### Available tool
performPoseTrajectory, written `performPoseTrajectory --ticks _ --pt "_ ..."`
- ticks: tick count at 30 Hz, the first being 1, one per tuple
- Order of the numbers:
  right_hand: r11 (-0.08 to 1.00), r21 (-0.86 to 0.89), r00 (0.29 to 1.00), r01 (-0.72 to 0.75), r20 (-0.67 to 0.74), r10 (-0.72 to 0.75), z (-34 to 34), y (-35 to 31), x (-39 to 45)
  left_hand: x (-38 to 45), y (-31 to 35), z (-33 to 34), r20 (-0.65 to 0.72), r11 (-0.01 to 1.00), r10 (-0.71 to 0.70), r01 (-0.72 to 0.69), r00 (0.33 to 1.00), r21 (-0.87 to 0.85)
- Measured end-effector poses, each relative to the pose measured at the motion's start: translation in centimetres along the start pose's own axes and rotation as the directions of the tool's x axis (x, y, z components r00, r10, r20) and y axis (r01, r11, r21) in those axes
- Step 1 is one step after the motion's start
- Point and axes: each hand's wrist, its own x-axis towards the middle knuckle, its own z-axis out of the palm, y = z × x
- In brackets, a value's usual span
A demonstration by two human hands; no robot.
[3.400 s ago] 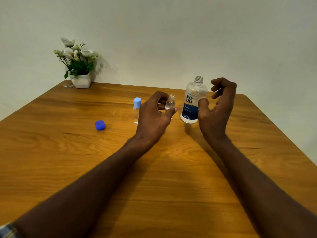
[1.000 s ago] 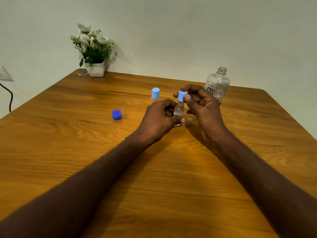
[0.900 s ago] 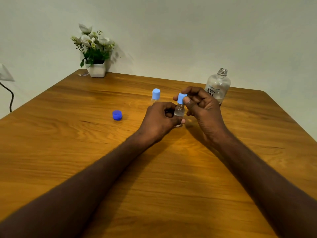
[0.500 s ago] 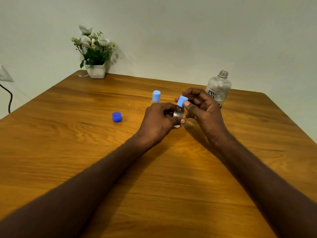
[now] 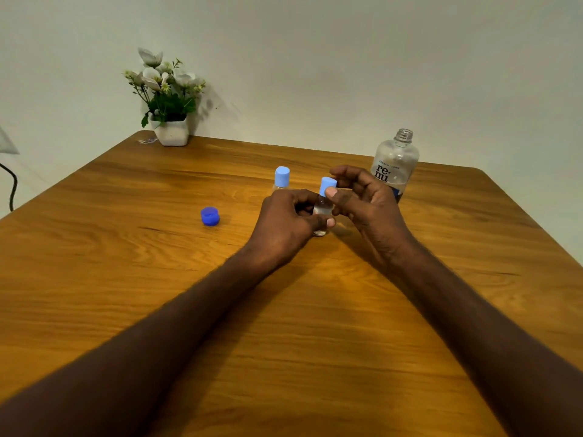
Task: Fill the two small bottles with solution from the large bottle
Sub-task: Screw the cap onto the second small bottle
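My left hand (image 5: 285, 223) grips a small clear bottle (image 5: 322, 210) that stands on the wooden table (image 5: 126, 279), with liquid inside. My right hand (image 5: 367, 205) pinches the light blue cap (image 5: 327, 186) on top of that bottle between thumb and fingers. A second small bottle with a light blue cap (image 5: 281, 177) stands just behind my left hand, its body mostly hidden. The large clear bottle (image 5: 395, 162) with a "renu" label stands uncapped behind my right hand. Its dark blue cap (image 5: 210, 216) lies on the table to the left.
A white pot of flowers (image 5: 167, 102) stands at the table's far left corner against the wall. A dark cable (image 5: 12, 187) hangs beyond the left edge. The table's right edge runs diagonally past the large bottle.
Since 3.4 s ago the light blue cap has gone onto the bottle in my left hand, and my right hand holds that cap. In the last second my right fingers have shifted slightly round it.
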Motion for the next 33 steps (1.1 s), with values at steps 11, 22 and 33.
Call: performPoseTrajectory --ticks 11,22,33 --pt "0.998 0.04 0.998 -0.051 0.024 0.05 -0.15 -0.14 0.01 -0.25 0.24 -0.12 0.001 1.0 0.005 -0.005 1.0 -0.005" --pt "0.998 0.029 0.998 -0.057 0.039 0.056 0.02 0.0 -0.07 -0.22 0.34 -0.2 -0.002 1.0 0.004 -0.004 1.0 0.031" --pt "0.993 0.083 0.994 -0.086 0.072 0.08 -0.13 0.14 0.07 -0.29 0.46 -0.25 0.009 1.0 -0.011 0.011 1.0 0.019"
